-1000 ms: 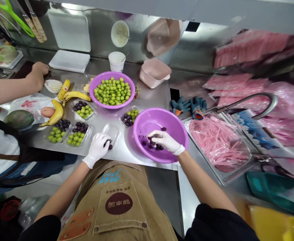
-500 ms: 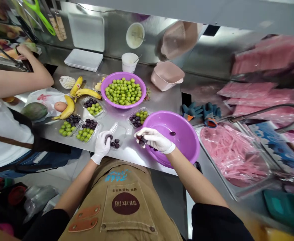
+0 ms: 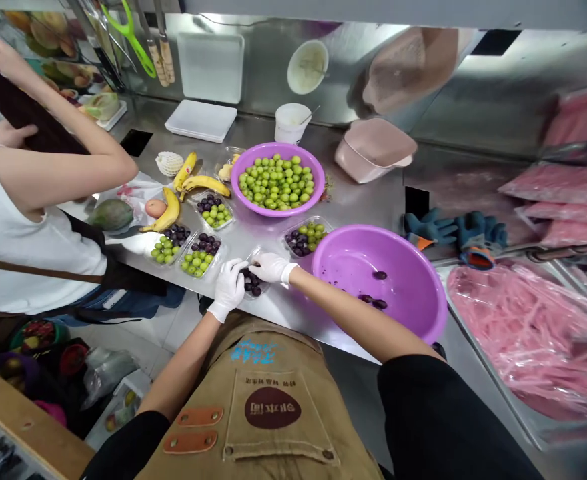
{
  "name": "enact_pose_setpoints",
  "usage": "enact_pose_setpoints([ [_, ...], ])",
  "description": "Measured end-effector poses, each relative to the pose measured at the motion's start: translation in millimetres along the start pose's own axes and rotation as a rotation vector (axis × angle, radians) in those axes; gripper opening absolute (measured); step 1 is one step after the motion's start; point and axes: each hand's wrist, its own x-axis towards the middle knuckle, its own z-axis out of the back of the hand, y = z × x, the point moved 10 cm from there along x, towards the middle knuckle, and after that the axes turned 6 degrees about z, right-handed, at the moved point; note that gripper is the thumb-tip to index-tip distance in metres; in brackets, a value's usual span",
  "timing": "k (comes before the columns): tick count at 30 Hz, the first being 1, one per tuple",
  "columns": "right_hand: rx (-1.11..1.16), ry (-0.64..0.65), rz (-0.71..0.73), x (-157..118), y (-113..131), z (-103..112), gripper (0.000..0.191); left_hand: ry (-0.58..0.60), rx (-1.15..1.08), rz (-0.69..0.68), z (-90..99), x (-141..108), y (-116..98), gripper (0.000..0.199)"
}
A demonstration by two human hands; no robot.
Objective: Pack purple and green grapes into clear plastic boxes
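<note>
Both hands wear white gloves and meet over a clear plastic box at the counter's front edge. Dark grapes [image 3: 253, 287] lie in that box. My left hand [image 3: 229, 288] is at its left side, fingers bent at the grapes; whether it grips one is hidden. My right hand [image 3: 269, 268] reaches in from the right, fingertips pressed together over the grapes, their contents too small to make out. Just right of it stands a purple basin [image 3: 403, 293] with a few dark grapes. Behind is a purple bowl of green grapes [image 3: 276, 183]. Filled boxes [image 3: 201, 257] of green and dark grapes stand to the left.
Bananas [image 3: 168, 212], a mango [image 3: 112, 215] and white trays [image 3: 201, 120] are at the left and back. A person in a white top [image 3: 33, 227] stands at far left. A pink basin [image 3: 373, 150], blue gloves [image 3: 431, 228] and pink packaging [image 3: 523, 333] are right.
My right hand has moved left from the purple basin to the box, where it had held dark grapes in the air. The view has shifted right. The other person's arms are raised higher.
</note>
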Motion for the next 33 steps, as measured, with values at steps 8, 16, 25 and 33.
enact_pose_setpoints([
  [8, -0.152, 0.111, 0.063, -14.6, -3.2, -1.9, 0.037, 0.075, 0.160, -0.031, -9.8, 1.0, -7.8, 0.035],
  [16, -0.211, 0.076, 0.045, -9.7, -9.7, -1.6, 0.025, 0.085, 0.106, -0.016, -8.3, 1.5, -7.4, 0.035],
  [25, -0.181, -0.045, 0.090, -42.9, -0.4, 29.1, 0.031, 0.083, 0.202, -0.152, -6.9, -7.8, -24.2, 0.045],
  [33, -0.081, -0.510, -0.216, -169.1, -95.0, 88.5, 0.036, 0.316, 0.275, -0.325, -33.1, 9.5, -66.4, 0.046],
])
